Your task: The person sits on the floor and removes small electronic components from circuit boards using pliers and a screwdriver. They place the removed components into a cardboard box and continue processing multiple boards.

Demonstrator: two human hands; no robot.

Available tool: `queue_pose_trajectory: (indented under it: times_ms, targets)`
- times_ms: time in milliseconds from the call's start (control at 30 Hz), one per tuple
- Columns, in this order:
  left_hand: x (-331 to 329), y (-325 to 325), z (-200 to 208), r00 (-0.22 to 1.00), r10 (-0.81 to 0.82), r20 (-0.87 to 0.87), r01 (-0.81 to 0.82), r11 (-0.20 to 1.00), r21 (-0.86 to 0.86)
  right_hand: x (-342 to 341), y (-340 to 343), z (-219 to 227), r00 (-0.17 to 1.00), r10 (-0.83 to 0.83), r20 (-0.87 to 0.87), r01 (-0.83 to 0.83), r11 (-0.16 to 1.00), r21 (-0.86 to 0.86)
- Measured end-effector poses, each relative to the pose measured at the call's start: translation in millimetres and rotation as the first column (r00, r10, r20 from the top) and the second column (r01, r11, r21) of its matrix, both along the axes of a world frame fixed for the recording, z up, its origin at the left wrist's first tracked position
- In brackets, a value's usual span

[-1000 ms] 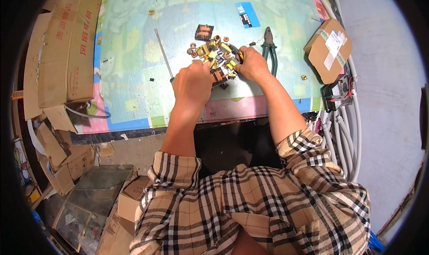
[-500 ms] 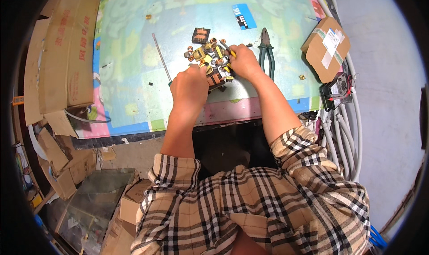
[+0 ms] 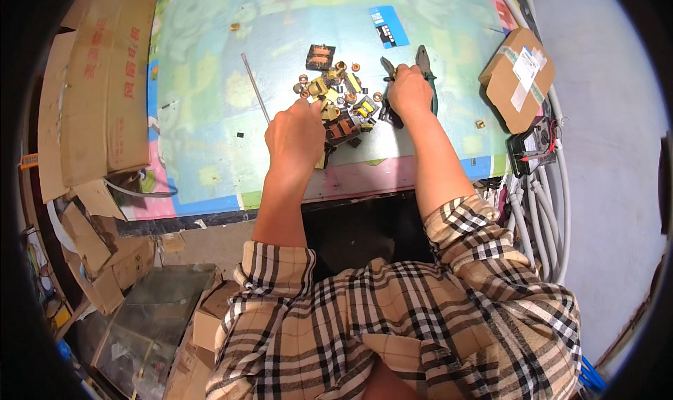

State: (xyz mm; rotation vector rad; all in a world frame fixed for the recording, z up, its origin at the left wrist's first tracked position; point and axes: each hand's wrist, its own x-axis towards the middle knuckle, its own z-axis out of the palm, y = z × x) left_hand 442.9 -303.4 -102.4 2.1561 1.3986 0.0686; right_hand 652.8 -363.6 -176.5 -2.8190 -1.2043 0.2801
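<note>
My left hand (image 3: 296, 137) is closed at the left edge of a heap of small coils and transformers (image 3: 342, 100). What its curled fingers hold is hidden. Next to it lies a screwdriver (image 3: 255, 87), its handle end covered by that hand. To the right of the heap, my right hand (image 3: 411, 92) closes around a hand tool with a dark, narrow tip (image 3: 387, 65); most of the tool is covered. Green-handled pliers (image 3: 422, 58) lie beside and partly under this hand. A larger copper-wound transformer (image 3: 320, 57) sits at the heap's far side.
A blue card (image 3: 389, 27) lies farther back on the patterned table cover (image 3: 210, 85). A tall cardboard box (image 3: 109, 78) stands at the left. At the right are a small taped carton (image 3: 517, 81), a black meter with red leads (image 3: 531, 148) and grey pipes (image 3: 550, 218).
My right hand has moved right, away from the heap and over to the green pliers, with its tool still in it. The left hand has stayed nearly in place.
</note>
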Motion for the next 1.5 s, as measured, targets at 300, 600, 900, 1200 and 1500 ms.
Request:
queue_pose_trajectory:
  times_ms: [300,600,900,1200,1500]
  targets:
    - [-6.1,7.1,-2.8,0.998,0.05,0.045,-0.051,0.998,0.03,-14.4,16.0,43.8,0.34,0.025,-0.94,0.19,0.977,0.094]
    - [4.1,-5.5,-14.9,0.988,-0.045,0.148,0.032,0.996,0.088,-18.8,8.3,60.1,0.147,0.111,-0.983,0.221,0.965,0.142]
    - [13.5,-13.6,-1.9,0.856,-0.025,0.517,0.001,0.999,0.046,-32.1,3.4,73.1,0.092,0.141,-0.986,0.172,0.973,0.155]
    - [7.5,-10.6,8.2,0.824,0.149,0.547,-0.056,0.982,-0.183,-43.8,4.8,78.1,0.12,0.192,-0.974,0.138,0.969,0.208]
    - [-3.6,2.9,9.1,0.471,0.611,0.636,0.194,0.631,-0.751,-42.1,2.2,82.7,-0.205,0.223,-0.953,0.212,0.961,0.179]
